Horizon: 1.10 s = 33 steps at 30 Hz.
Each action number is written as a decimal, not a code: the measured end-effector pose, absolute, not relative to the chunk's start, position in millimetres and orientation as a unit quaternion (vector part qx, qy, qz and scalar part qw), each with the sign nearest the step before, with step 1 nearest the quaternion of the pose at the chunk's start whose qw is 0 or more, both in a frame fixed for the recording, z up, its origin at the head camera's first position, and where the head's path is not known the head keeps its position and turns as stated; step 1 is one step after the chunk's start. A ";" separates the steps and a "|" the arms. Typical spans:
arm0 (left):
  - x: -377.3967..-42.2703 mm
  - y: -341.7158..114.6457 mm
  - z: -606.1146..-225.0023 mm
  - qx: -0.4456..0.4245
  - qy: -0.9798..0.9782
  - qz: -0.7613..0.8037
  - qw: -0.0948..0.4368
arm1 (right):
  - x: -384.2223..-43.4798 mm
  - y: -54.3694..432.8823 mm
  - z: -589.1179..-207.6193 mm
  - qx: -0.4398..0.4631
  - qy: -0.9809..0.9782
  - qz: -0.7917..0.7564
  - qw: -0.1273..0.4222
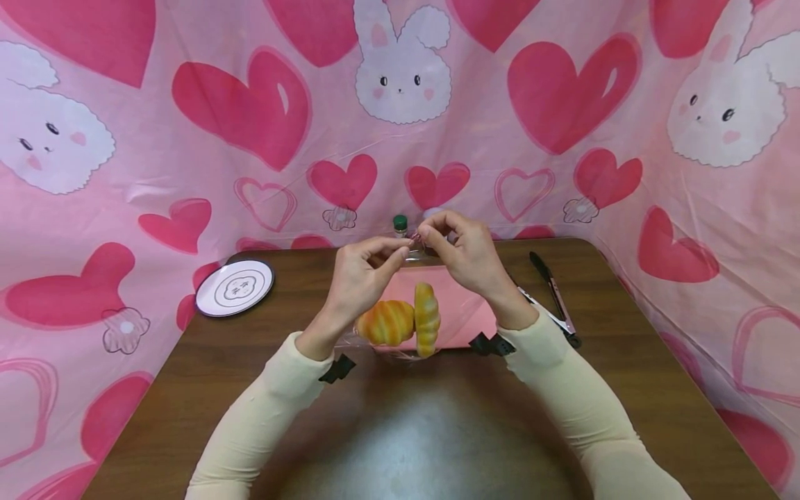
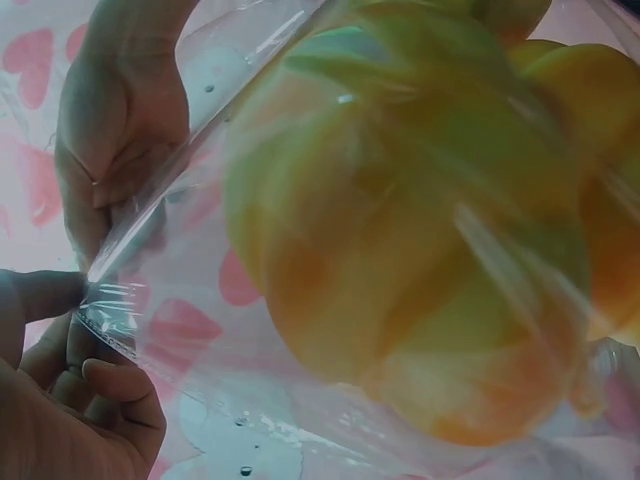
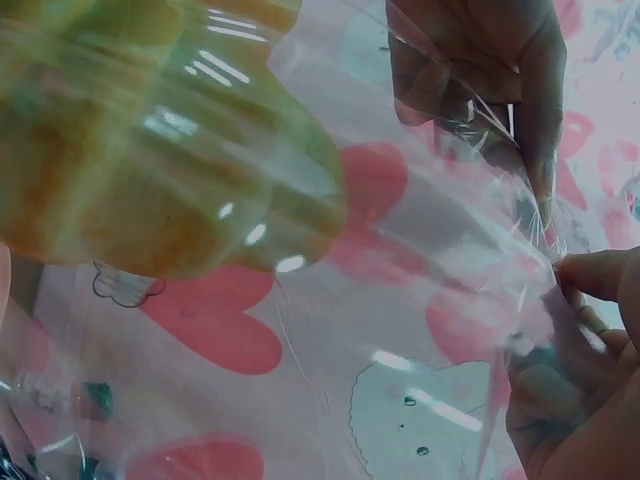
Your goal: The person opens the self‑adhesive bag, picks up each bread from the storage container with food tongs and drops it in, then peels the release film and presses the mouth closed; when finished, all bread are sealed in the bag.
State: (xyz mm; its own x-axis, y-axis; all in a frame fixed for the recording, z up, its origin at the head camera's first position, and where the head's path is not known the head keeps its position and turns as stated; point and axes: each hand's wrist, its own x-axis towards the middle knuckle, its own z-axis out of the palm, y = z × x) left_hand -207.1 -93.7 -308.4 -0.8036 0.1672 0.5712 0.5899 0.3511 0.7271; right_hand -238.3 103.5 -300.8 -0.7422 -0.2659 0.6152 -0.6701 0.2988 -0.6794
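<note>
A clear plastic bag (image 2: 300, 430) holds a plump, ridged bread roll (image 1: 387, 323) and a narrower ridged bread roll (image 1: 427, 319). The bag hangs below both hands, in front of a pink board. My left hand (image 1: 365, 274) pinches one side of the gathered bag top between thumb and fingers. Close beside it, my right hand (image 1: 465, 253) pinches the other side of the same top. In the left wrist view the left thumb presses the bag's edge at lower left. The right wrist view shows the right hand (image 3: 580, 370) gripping the creased plastic.
The pink board (image 1: 469, 312) lies on the brown wooden table (image 1: 400, 430). A white plate (image 1: 234, 288) stands at the back left. Tongs (image 1: 556, 295) lie to the right. A green-capped bottle (image 1: 400, 223) stands behind the hands, before a heart-patterned cloth (image 1: 400, 153).
</note>
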 end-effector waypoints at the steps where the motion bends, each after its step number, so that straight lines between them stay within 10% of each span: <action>1: -207.0 -93.8 -308.6 -0.238 -0.796 -0.517 0.204 | -238.3 103.4 -300.8 0.299 -0.782 0.510 0.199; 33: -205.4 -97.7 -310.3 -0.178 -0.774 -0.576 0.192 | -250.5 120.4 -303.8 0.228 -0.766 0.550 0.242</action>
